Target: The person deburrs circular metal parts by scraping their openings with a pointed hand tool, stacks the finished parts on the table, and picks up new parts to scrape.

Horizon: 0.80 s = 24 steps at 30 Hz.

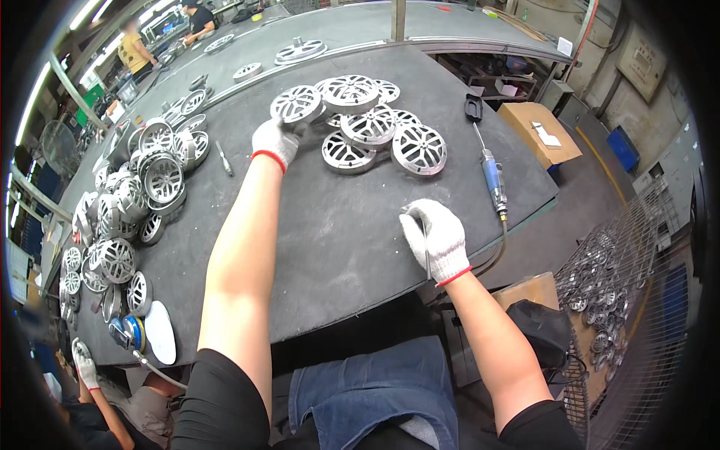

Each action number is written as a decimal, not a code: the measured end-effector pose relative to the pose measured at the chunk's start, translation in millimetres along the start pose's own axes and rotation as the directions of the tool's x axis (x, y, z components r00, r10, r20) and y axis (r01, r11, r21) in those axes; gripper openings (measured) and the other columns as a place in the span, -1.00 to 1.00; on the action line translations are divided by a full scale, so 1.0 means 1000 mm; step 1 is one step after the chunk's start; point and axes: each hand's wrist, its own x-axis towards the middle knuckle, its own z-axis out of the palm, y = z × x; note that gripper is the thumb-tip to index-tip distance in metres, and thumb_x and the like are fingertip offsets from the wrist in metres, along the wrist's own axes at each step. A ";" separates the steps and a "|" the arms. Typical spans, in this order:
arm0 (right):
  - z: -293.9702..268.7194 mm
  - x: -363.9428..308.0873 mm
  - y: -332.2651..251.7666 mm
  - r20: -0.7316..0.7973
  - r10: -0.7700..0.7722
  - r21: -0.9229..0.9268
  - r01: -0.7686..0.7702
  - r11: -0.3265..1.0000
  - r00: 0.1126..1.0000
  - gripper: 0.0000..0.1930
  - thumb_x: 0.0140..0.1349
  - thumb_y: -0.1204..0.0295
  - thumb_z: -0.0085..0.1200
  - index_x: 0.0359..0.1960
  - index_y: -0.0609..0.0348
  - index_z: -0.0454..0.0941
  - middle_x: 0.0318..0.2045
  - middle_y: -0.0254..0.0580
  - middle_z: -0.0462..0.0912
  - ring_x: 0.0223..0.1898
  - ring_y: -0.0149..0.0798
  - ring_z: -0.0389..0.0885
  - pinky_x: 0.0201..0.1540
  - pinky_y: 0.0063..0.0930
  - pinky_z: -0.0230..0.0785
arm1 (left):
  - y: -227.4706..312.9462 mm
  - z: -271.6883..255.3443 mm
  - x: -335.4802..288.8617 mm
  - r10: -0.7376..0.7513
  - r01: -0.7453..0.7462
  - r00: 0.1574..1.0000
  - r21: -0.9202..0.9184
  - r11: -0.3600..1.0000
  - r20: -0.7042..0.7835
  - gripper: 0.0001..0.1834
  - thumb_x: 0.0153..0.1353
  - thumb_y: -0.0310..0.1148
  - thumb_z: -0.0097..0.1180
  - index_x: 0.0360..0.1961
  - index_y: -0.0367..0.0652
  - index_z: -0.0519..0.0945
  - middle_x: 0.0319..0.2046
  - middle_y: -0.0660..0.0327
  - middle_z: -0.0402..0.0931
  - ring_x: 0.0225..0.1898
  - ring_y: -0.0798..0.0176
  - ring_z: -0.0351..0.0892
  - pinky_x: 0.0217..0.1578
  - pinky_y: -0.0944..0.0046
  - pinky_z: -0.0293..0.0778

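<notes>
My left hand (274,142), in a white glove with a red cuff, reaches far over the dark table. Its partly blurred fingers close on the near edge of a silver spoked wheel-shaped casting (296,103). That casting sits at the left of a stacked group of similar ones, among them a front casting (419,149) and a top one (351,92). Near the table's front edge, my right hand (436,234) is curled, also gloved. A thin dark rod-like tool (427,256) sticks out below its fingers; the rest of it is hidden.
A large heap of castings (131,199) covers the table's left. A slim tool (224,159) lies beside it. Blue power tool (493,178) with a hose lies right; a blue sander (133,331) lies front left. A co-worker's gloved hand (85,366) shows lower left. A cardboard box (536,131) stands right.
</notes>
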 end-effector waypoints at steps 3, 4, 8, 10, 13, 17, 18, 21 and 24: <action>0.004 0.004 -0.005 -0.022 -0.022 0.016 0.022 1.000 1.000 -0.86 0.31 0.40 0.49 -0.23 0.15 0.77 -0.27 -0.04 0.81 -0.18 0.12 0.81 -0.03 -0.08 0.68 | 0.001 -0.013 0.023 -0.143 0.120 0.989 0.662 0.740 -0.018 -0.48 0.69 -0.05 0.14 0.30 -0.35 0.61 0.09 -0.12 0.79 -0.02 -0.09 0.82 -0.06 -0.23 0.75; -0.003 -0.003 0.005 -0.012 0.023 -0.011 -0.023 1.000 1.000 -0.86 0.31 0.40 0.49 -0.23 0.15 0.77 -0.27 -0.05 0.81 -0.18 0.12 0.81 -0.03 -0.09 0.68 | -0.015 0.014 -0.001 -0.170 0.059 0.985 0.892 0.448 0.020 -0.43 0.66 0.01 0.18 0.26 -0.38 0.64 0.00 -0.13 0.82 -0.12 -0.10 0.86 -0.13 -0.22 0.77; 0.003 0.002 -0.003 0.017 0.043 0.047 -0.044 0.998 0.999 -0.87 0.32 0.41 0.48 -0.24 0.15 0.76 -0.27 -0.05 0.81 -0.19 0.12 0.81 -0.04 -0.11 0.68 | 0.027 0.036 -0.052 -0.174 -0.093 0.983 0.976 -0.197 0.059 -0.41 0.54 0.00 0.13 0.10 -0.44 0.76 -0.03 -0.23 0.83 -0.06 -0.19 0.89 -0.03 -0.14 0.76; 0.003 0.007 -0.009 0.025 0.040 0.057 -0.041 0.998 0.999 -0.86 0.32 0.41 0.48 -0.24 0.16 0.76 -0.27 -0.04 0.81 -0.19 0.12 0.82 -0.04 -0.11 0.68 | 0.041 0.023 -0.091 -0.083 -0.225 0.974 0.840 -0.494 0.212 -0.42 0.47 0.00 0.11 0.18 -0.28 0.79 0.22 -0.32 0.73 0.33 -0.34 0.69 0.35 -0.11 0.58; -0.007 0.003 -0.003 0.031 0.084 0.023 -0.085 0.996 0.996 -0.85 0.34 0.41 0.47 -0.22 0.19 0.76 -0.25 -0.01 0.81 -0.17 0.12 0.82 -0.03 -0.13 0.68 | 0.056 0.025 -0.227 -0.112 -0.436 0.897 0.809 -0.393 0.428 -0.56 0.52 -0.07 0.15 0.09 -0.23 0.74 0.03 -0.18 0.78 0.17 -0.37 0.74 0.19 -0.16 0.64; -0.005 0.001 0.001 0.112 0.182 0.088 -0.193 0.977 0.977 -0.86 0.40 0.41 0.42 -0.19 0.21 0.76 -0.24 0.01 0.82 -0.17 0.10 0.82 -0.03 -0.17 0.66 | 0.090 -0.048 -0.405 -0.201 -0.527 0.804 0.828 0.194 0.559 -0.85 0.39 -0.55 0.32 -0.05 -0.24 0.79 -0.29 0.02 0.77 -0.28 0.03 0.82 -0.13 0.11 0.71; -0.004 0.002 0.001 0.128 0.197 0.087 -0.209 0.974 0.972 -0.86 0.41 0.40 0.41 -0.18 0.21 0.76 -0.24 0.02 0.82 -0.17 0.09 0.82 -0.04 -0.18 0.66 | 0.091 -0.078 -0.442 -0.134 -0.517 0.830 0.837 0.180 0.541 -0.88 0.41 -0.56 0.32 -0.07 -0.28 0.78 -0.32 0.07 0.77 -0.30 0.11 0.79 -0.16 0.14 0.70; 0.002 0.003 0.008 0.136 0.184 0.079 -0.196 0.977 0.973 -0.86 0.44 0.38 0.39 -0.18 0.20 0.76 -0.25 0.01 0.82 -0.17 0.09 0.82 -0.04 -0.19 0.66 | 0.070 -0.185 -0.540 0.168 -0.132 0.981 0.963 0.236 0.094 -0.87 0.51 -0.48 0.29 -0.06 -0.33 0.78 -0.29 0.10 0.80 -0.24 0.17 0.80 -0.12 0.17 0.70; -0.001 0.007 0.001 0.170 0.193 0.061 -0.206 0.977 0.966 -0.84 0.46 0.35 0.37 -0.18 0.18 0.75 -0.26 -0.01 0.82 -0.18 0.09 0.82 -0.05 -0.17 0.65 | 0.012 -0.318 -0.612 0.282 0.158 0.930 0.950 0.268 -0.235 -0.78 0.60 -0.39 0.23 0.03 -0.33 0.79 -0.18 0.08 0.84 -0.14 0.23 0.80 0.01 0.20 0.68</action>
